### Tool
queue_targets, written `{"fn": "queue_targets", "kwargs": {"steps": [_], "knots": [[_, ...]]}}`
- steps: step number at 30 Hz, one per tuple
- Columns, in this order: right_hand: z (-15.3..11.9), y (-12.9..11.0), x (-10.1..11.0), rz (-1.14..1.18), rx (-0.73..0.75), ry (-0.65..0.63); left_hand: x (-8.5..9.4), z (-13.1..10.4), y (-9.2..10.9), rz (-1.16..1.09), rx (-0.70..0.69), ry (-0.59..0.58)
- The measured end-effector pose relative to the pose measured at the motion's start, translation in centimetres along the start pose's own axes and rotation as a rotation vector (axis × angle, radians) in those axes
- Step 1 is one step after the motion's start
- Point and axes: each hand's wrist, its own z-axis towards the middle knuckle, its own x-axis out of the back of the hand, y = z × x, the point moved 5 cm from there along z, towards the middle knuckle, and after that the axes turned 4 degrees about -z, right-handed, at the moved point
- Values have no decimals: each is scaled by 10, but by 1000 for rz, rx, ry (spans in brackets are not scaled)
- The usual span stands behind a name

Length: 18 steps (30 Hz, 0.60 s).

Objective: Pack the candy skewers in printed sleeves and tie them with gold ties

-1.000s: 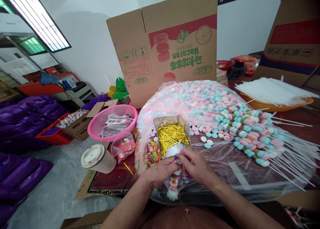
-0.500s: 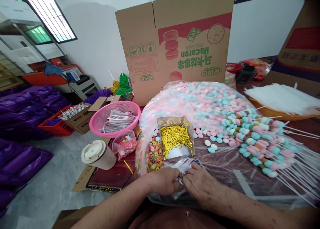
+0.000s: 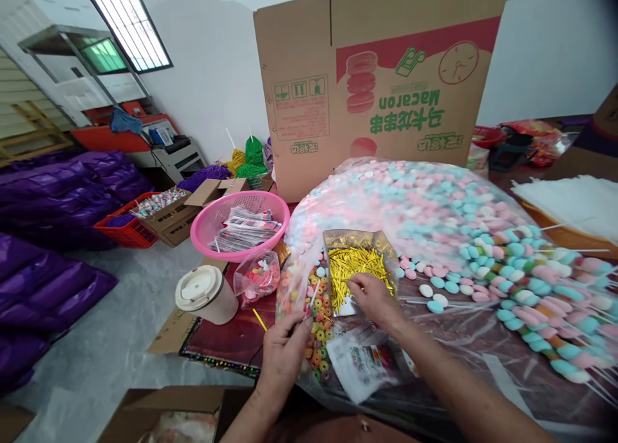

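Note:
My left hand point(image 3: 284, 353) is closed in a pinch at the left of the clear plastic sheet. A thin white piece with a bit of pink sticks up from its fingers, too small to name. My right hand point(image 3: 376, 298) reaches into an open tray of gold twist ties point(image 3: 357, 263), thumb and fingertips pinched on the ties. Just below the tray lie white printed plastic packets point(image 3: 362, 366). Ring-shaped coloured candies point(image 3: 318, 356) lie beside my left hand under the plastic.
Pink and blue candies point(image 3: 386, 195) are heaped under clear plastic, with candy skewers point(image 3: 550, 295) at right. A pink basket point(image 3: 200, 234), a lidded cup point(image 3: 212, 304) and a bag of candies point(image 3: 258, 279) stand left. A large carton point(image 3: 299, 63) rises behind.
My hands were together over the packets. They have parted: the left moved left with the small piece, the right went up to the twist ties. The packets now lie on the table. The view shifted.

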Motion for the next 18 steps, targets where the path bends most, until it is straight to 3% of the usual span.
{"fn": "queue_targets", "kwargs": {"steps": [2, 5, 12, 18], "knots": [[16, -3, -3, -117, -28, 66, -1, 1, -15, -244, 311, 66], [25, -1, -1, -247, -71, 82, -7, 0, -21, -481, 535, 110], [28, 23, 44, -432, -99, 1, -32, 5, -23, -590, 643, 27], [6, 16, 67, -410, -29, 2, -44, 8, -23, -621, 614, -2]]}}
